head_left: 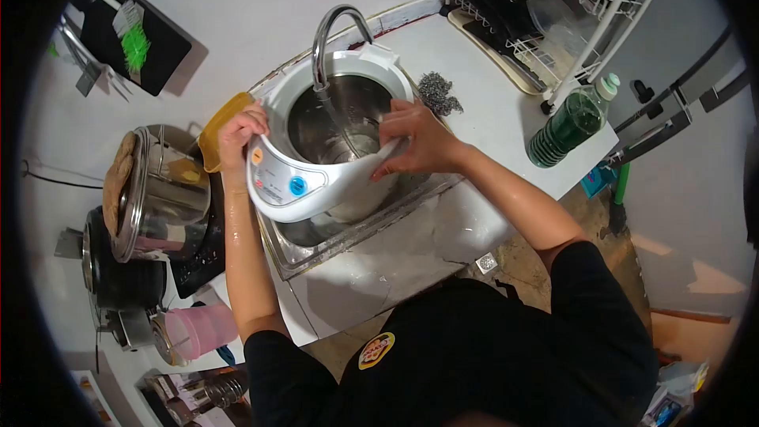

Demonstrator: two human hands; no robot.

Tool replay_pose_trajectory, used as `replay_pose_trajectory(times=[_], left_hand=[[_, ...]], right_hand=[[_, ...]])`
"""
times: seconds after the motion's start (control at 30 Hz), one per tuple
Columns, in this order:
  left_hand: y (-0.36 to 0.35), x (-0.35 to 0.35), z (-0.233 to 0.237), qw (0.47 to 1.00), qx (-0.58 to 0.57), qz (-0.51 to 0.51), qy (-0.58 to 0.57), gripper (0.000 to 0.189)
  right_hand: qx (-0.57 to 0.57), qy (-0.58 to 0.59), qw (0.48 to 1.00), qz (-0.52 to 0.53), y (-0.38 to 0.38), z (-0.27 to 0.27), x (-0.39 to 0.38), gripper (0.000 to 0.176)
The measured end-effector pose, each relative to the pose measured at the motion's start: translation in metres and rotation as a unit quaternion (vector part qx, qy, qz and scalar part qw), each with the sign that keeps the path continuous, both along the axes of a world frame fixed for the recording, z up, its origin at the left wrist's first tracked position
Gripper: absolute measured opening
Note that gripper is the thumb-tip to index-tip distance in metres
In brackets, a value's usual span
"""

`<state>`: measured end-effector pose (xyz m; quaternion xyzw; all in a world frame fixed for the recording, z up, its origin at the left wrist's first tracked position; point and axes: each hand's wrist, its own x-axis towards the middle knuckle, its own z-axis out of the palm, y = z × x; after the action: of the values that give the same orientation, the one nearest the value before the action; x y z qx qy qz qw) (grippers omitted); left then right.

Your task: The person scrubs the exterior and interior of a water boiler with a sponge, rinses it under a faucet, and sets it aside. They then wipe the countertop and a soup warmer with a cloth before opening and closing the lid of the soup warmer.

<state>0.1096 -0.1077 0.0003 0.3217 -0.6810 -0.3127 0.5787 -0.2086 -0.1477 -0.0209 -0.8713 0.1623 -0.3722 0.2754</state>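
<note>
A white electric water dispenser pot [348, 190] with a steel interior stands open in the metal sink [316, 257], under the curved chrome faucet [320, 47]. Water runs from the faucet into the pot. My left hand [241, 130] grips the pot's rim at the left, beside its control panel. My right hand [415, 138] holds the rim on the right side, thumb outside and fingers over the edge. The pot's base is partly hidden by its wide top.
Steel wool [439, 94] lies right of the sink. A green bottle [568, 126] and a dish rack [585, 63] stand farther right. At the left are a steel pot [178, 198], a yellow container [220, 134] and a pink pitcher [202, 330].
</note>
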Motion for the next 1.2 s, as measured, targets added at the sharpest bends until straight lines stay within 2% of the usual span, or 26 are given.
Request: replay_pose_trajectory(times=[0.07, 0.1, 0.13, 0.17, 0.2, 0.23, 0.3, 0.37, 0.43, 0.5, 0.57, 0.6, 0.63, 0.7, 0.77, 0.83, 0.9, 0.93, 1.03, 1.13, 1.17, 1.2], left_hand=[[0.011, -0.011, -0.006, 0.989, 0.096, 0.111, 0.022, 0.019], [0.015, -0.017, -0.008, 0.975, 0.143, 0.166, 0.034, 0.018], [0.014, -0.021, 0.012, 0.976, 0.183, 0.083, 0.085, 0.015], [0.013, -0.024, 0.027, 0.978, 0.127, 0.140, -0.090, 0.015], [0.010, -0.027, 0.040, 0.943, 0.065, 0.194, -0.262, 0.015], [0.004, -0.030, 0.049, 0.872, 0.001, 0.241, -0.427, 0.016], [-0.012, -0.051, 0.051, 0.841, 0.163, 0.075, -0.510, 0.016], [-0.032, -0.080, 0.015, 0.787, 0.220, -0.073, -0.572, 0.015], [-0.052, -0.100, -0.015, 0.738, 0.261, -0.089, -0.616, 0.016], [-0.077, -0.121, -0.016, 0.689, 0.207, -0.092, -0.688, 0.020], [-0.114, -0.118, -0.021, 0.710, 0.160, -0.089, -0.680, 0.021], [-0.138, -0.083, -0.061, 0.847, 0.064, -0.093, -0.520, 0.022], [-0.133, -0.066, -0.058, 0.808, 0.135, -0.038, -0.573, 0.019], [-0.114, -0.049, -0.040, 0.697, 0.273, 0.074, -0.659, 0.015], [-0.090, -0.062, -0.026, 0.491, 0.394, -0.161, -0.760, 0.017], [-0.055, -0.078, -0.014, 0.634, 0.574, -0.246, -0.456, 0.027], [-0.053, -0.077, -0.010, 0.777, 0.437, -0.195, -0.409, 0.031], [-0.060, -0.081, -0.012, 0.797, 0.373, -0.132, -0.457, 0.040], [-0.064, -0.099, -0.010, 0.840, 0.231, -0.141, -0.471, 0.040], [-0.063, -0.088, 0.007, 0.841, 0.215, 0.056, -0.493, 0.038], [-0.084, -0.058, -0.015, 0.882, 0.185, 0.064, -0.429, 0.030], [-0.088, -0.040, -0.025, 0.852, 0.110, 0.188, -0.476, 0.030]], right_hand=[[0.040, 0.050, 0.998, -0.008, 0.005, -0.015, 0.000, 0.044], [0.014, 0.048, 0.998, -0.022, 0.009, -0.015, 0.005, 0.043], [-0.011, 0.046, 0.998, -0.037, 0.015, -0.014, 0.011, 0.042], [-0.032, 0.044, 0.997, -0.050, 0.023, -0.015, 0.019, 0.041], [-0.025, 0.079, 0.995, -0.060, 0.029, -0.013, 0.027, 0.039], [-0.031, 0.071, 0.993, -0.085, 0.032, -0.014, 0.037, 0.038], [-0.044, 0.054, 0.988, -0.136, 0.037, -0.017, 0.053, 0.038], [-0.032, 0.074, 0.987, -0.138, 0.039, -0.016, 0.057, 0.035], [-0.040, 0.076, 0.986, -0.144, 0.043, -0.015, 0.055, 0.031], [-0.056, 0.077, 0.987, -0.130, 0.042, -0.014, 0.048, 0.026], [-0.067, 0.083, 0.987, -0.117, 0.039, -0.010, 0.041, 0.021], [-0.069, 0.091, 0.987, -0.111, 0.039, -0.008, 0.038, 0.020], [-0.069, 0.098, 0.987, -0.105, 0.038, -0.006, 0.034, 0.018], [-0.022, 0.064, 0.995, -0.069, 0.031, -0.004, 0.031, 0.017], [0.047, -0.006, 0.996, -0.075, 0.019, 0.004, 0.033, 0.015], [0.138, -0.109, 0.977, -0.119, 0.001, 0.022, 0.038, 0.014], [0.208, -0.121, 0.963, -0.121, -0.028, 0.028, 0.047, 0.016], [0.247, -0.124, 0.953, -0.122, -0.040, 0.026, 0.051, 0.017], [0.290, -0.155, 0.940, -0.085, -0.070, 0.016, 0.072, 0.023], [0.361, -0.113, 0.923, -0.063, -0.080, 0.003, 0.083, 0.026], [0.385, -0.100, 0.916, -0.054, -0.084, -0.004, 0.085, 0.026], [0.362, -0.088, 0.927, -0.043, -0.085, -0.011, 0.088, 0.022]])
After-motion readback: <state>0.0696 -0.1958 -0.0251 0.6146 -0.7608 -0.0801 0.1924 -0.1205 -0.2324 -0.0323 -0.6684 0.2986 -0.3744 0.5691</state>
